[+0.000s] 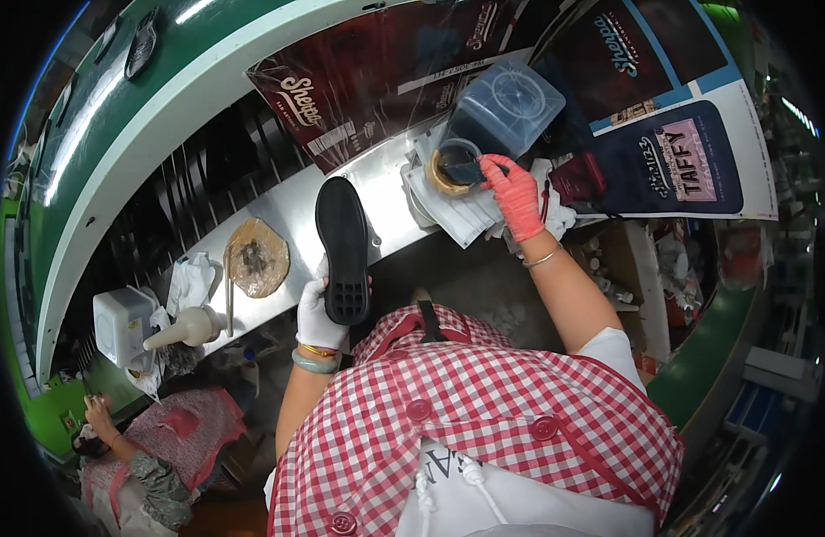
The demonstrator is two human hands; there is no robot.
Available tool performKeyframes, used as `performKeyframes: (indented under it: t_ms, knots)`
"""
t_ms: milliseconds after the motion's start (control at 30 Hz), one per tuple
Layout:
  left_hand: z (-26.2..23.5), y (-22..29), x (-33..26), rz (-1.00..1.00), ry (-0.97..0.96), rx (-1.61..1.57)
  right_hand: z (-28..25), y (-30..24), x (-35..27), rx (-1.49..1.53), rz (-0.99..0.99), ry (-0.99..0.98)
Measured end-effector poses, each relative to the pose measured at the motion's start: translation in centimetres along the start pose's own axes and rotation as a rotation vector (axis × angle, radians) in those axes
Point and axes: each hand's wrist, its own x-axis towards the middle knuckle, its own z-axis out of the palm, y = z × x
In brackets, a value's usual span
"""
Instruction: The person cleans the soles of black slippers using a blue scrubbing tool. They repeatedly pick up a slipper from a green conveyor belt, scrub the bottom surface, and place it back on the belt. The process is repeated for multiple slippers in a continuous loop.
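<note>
Black sole (342, 237) rests in left hand (318, 316) — maroon sheet (363, 85) bears pale lettering (300, 100).

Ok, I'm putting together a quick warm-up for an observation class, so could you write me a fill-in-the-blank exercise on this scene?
1. The glove on the left hand is ____.
2. That hand holds a shoe sole coloured ____.
3. The right hand is beside the round container, to the ____ of the sole.
4. The checked apron is white and ____.

Missing words: white; black; right; red.
</note>
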Motion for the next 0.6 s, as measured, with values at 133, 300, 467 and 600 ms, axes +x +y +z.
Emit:
performKeyframes:
  t_ms: [133, 300, 467, 600]
  knots:
    - [1.6, -0.2, -0.1, 0.081, -0.078, 0.043, -1.4, -0.1, -0.2, 0.015, 0.131, 0.009]
    - [2.6, -0.4, -0.4, 0.125, -0.129, 0.015, 1.6, -2.8, -4.6, 0.324, 0.13, -0.182]
    - [5.5, -0.5, -1.3, 0.172, -0.089, -0.014, 6.2, -9.0, -10.2, 0.27, 0.094, -0.358]
    - [6.6, -0.2, -2.1, 0.165, -0.136, -0.03, 7.6, -9.0, -11.0, 0.277, 0.063, -0.379]
